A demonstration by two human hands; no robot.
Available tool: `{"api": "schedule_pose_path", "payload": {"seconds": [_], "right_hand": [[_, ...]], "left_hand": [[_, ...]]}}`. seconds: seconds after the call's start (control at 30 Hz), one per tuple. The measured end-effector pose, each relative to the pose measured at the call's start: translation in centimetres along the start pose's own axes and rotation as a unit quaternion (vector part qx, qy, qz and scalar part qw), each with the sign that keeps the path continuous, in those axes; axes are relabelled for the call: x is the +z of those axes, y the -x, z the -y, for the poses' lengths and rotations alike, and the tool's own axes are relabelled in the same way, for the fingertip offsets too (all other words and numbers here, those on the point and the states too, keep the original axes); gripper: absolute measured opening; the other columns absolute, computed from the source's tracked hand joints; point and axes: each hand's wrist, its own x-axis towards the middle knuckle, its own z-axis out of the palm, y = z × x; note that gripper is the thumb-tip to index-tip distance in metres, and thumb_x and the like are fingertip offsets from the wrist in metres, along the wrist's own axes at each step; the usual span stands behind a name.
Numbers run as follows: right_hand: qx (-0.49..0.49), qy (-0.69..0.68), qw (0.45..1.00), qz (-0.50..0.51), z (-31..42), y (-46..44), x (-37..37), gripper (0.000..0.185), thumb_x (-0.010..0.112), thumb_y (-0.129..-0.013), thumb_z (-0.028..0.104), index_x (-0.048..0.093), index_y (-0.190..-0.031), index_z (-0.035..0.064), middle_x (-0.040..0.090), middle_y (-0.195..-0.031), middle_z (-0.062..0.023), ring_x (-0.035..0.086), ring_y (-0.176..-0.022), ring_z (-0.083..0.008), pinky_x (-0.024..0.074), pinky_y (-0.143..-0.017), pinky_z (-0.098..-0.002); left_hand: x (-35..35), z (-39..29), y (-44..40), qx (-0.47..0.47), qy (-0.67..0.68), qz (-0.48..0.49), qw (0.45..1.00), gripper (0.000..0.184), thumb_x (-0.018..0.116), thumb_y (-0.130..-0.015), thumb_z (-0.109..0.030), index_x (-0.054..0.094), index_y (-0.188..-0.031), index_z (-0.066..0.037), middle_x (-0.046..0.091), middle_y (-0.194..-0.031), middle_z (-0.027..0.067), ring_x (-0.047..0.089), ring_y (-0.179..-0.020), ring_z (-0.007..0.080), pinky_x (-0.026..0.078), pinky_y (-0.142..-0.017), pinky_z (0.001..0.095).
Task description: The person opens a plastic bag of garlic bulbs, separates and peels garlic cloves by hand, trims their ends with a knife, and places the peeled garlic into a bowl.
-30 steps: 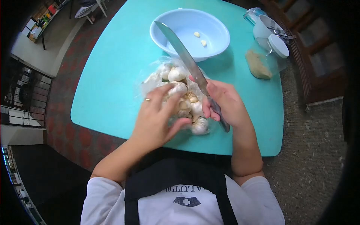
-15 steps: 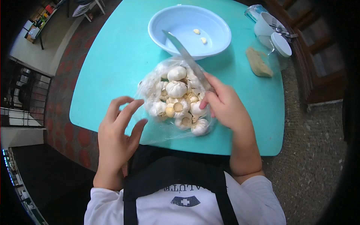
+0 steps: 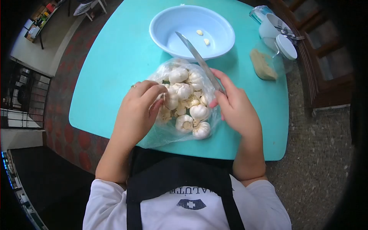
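Note:
My right hand [image 3: 239,109] is closed around the handle end of a knife [image 3: 199,57], whose blade points up and left across the rim of the basin. My left hand [image 3: 140,105] has its fingertips on a garlic bulb [image 3: 172,99] at the left of the pile and grips it. Several more white bulbs [image 3: 200,112] and loose cloves lie on a clear plastic bag [image 3: 161,140] between my hands. Beyond the bag stands a pale blue basin [image 3: 163,40] with two peeled cloves [image 3: 206,41] inside.
Everything rests on a turquoise table [image 3: 103,88]. At its right edge are a clear jar with a white lid [image 3: 286,46] and tan contents, a white container [image 3: 268,28] holding forks, and a blue-and-white packet [image 3: 260,13].
My left hand has moved right and forward from beside the bag and closed on a garlic bulb. The knife in my right hand has shifted slightly to the right.

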Motion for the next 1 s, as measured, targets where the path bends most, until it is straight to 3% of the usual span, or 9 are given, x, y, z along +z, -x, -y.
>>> {"api": "schedule_pose_path", "payload": {"seconds": [0.1, 0.2, 0.27, 0.37, 0.47, 1.0], "right_hand": [[-0.001, 0.012, 1.000, -0.003, 0.2, 0.1, 0.1, 0.046, 0.042, -0.086, 0.010, 0.042, -0.131, 0.0069, 0.063, -0.069, -0.0188, 0.066, -0.065, -0.0294, 0.0492, -0.063, -0.0388], [-0.002, 0.002, 1.000, -0.016, 0.3, 0.3, -0.1, 0.045, 0.043, -0.086, 0.009, 0.042, -0.131, 0.0073, 0.062, -0.066, -0.0176, 0.065, -0.062, -0.0281, 0.0487, -0.061, -0.0374], [-0.018, -0.020, 0.999, -0.033, 0.5, 0.5, -0.1, 0.045, 0.044, -0.086, 0.008, 0.043, -0.130, 0.0073, 0.060, -0.061, -0.0158, 0.062, -0.055, -0.0252, 0.0473, -0.057, -0.0355], [-0.036, -0.008, 0.998, -0.056, 0.6, 0.4, -0.1, 0.044, 0.049, -0.085, 0.007, 0.045, -0.129, 0.0071, 0.052, -0.053, -0.0111, 0.050, -0.045, -0.0171, 0.0404, -0.049, -0.0315], [-0.056, -0.007, 0.995, -0.085, 0.2, 0.2, 0.0, 0.043, 0.055, -0.084, 0.008, 0.047, -0.127, 0.0071, 0.043, -0.048, -0.0068, 0.038, -0.043, -0.0113, 0.0320, -0.045, -0.0287], [-0.094, -0.019, 0.984, -0.151, -0.2, -0.3, 0.1, 0.041, 0.060, -0.083, 0.011, 0.051, -0.123, 0.0068, 0.037, -0.046, -0.0037, 0.034, -0.042, -0.0085, 0.0276, -0.043, -0.0263]], "left_hand": [[0.7, 0.4, -0.6, 0.032, -0.040, -0.030, 0.998, 0.025, 0.061, -0.068, 0.010, 0.062, -0.089, -0.003, 0.059, -0.096, 0.0095, 0.057, -0.087, 0.0282, 0.047, -0.074, 0.0366], [1.1, -1.4, -1.8, 0.091, -0.012, 0.021, 0.996, 0.026, 0.061, -0.066, 0.009, 0.063, -0.088, -0.006, 0.059, -0.096, 0.0079, 0.056, -0.090, 0.0265, 0.045, -0.077, 0.0377], [2.3, -2.1, -2.2, 0.127, -0.049, 0.073, 0.988, 0.024, 0.064, -0.066, -0.001, 0.065, -0.090, -0.006, 0.059, -0.094, 0.0064, 0.055, -0.092, 0.0252, 0.041, -0.080, 0.0367], [4.4, -2.4, -2.7, 0.161, -0.122, 0.131, 0.971, 0.022, 0.061, -0.071, -0.013, 0.066, -0.090, -0.005, 0.058, -0.091, 0.0071, 0.055, -0.090, 0.0246, 0.040, -0.080, 0.0350], [5.6, -2.6, -3.7, 0.162, -0.122, 0.148, 0.968, 0.020, 0.058, -0.071, -0.012, 0.066, -0.088, -0.004, 0.057, -0.089, 0.0084, 0.055, -0.090, 0.0243, 0.041, -0.079, 0.0352], [6.7, -0.5, -6.1, 0.224, -0.021, 0.200, 0.953, 0.015, 0.062, -0.069, -0.011, 0.062, -0.081, -0.001, 0.060, -0.080, 0.0121, 0.059, -0.080, 0.0285, 0.047, -0.073, 0.0394]]}}
